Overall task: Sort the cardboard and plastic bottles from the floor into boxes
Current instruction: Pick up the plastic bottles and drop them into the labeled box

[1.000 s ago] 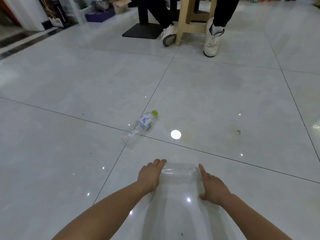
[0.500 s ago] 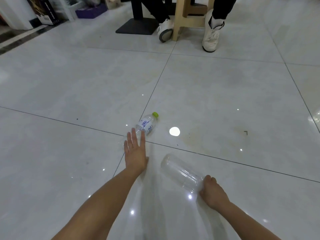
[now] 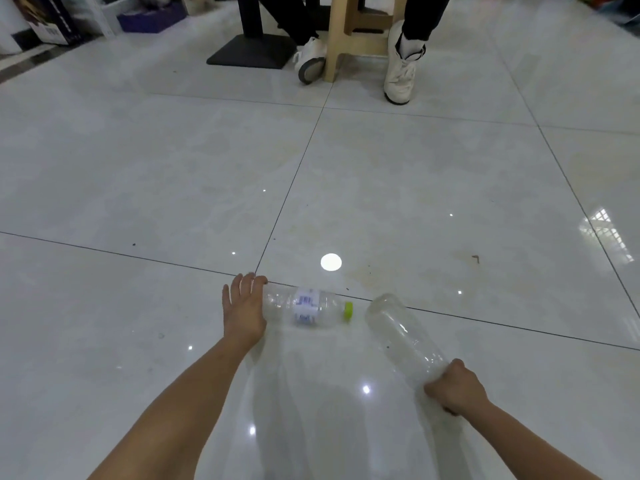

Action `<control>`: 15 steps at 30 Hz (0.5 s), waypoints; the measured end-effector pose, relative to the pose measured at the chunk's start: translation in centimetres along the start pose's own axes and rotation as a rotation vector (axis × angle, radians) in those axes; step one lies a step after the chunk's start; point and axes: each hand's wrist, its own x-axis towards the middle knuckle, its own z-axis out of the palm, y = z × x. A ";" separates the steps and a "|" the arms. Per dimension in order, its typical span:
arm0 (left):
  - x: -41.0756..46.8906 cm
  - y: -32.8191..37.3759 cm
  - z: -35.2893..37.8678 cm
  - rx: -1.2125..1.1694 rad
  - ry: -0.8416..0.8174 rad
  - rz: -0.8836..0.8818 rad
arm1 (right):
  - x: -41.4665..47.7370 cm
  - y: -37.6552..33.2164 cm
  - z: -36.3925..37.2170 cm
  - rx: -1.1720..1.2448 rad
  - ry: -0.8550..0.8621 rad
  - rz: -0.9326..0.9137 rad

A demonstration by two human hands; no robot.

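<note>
Sideways, labelled bottle (image 3: 306, 308) touches left fingers (image 3: 250, 283) (base end).

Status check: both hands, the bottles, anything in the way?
Right hand shut on clear bottle, lifted. Left hand open against base of green-capped bottle, lying on floor. No box in view. Nothing in the way.

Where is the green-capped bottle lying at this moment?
In the head view, the green-capped bottle lies on the floor, low centre, left hand at its base, cap towards the clear bottle.
</note>
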 end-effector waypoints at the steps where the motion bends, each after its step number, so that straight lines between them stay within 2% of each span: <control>1: -0.8 0.7 -0.1 -0.095 0.066 -0.089 | -0.1 0.2 -0.3 0.036 -0.004 0.005; 4: -4.9 4.6 0.1 -0.594 0.323 -0.594 | -0.7 0.6 -0.5 0.154 -0.031 0.023; 5: -6.9 6.4 0.4 -0.731 0.338 -0.733 | -0.9 0.6 -0.2 0.186 -0.039 0.036; 6: -9.1 8.3 0.8 -0.815 0.284 -0.815 | -1.3 0.4 0.1 0.212 -0.049 0.049; 7: -11.2 9.9 1.6 -0.835 0.170 -0.835 | -1.8 0.2 0.6 0.229 -0.066 0.054; 9: -14.5 12.1 3.1 -0.743 -0.088 -0.762 | -2.7 0.0 1.7 0.252 -0.121 0.050; 11: -15.0 11.8 4.2 -0.629 -0.251 -0.727 | -3.6 -0.3 2.6 0.264 -0.205 0.052; 15: -13.0 8.7 4.4 -0.716 -0.261 -0.754 | -4.9 1.2 1.5 0.319 -0.269 0.093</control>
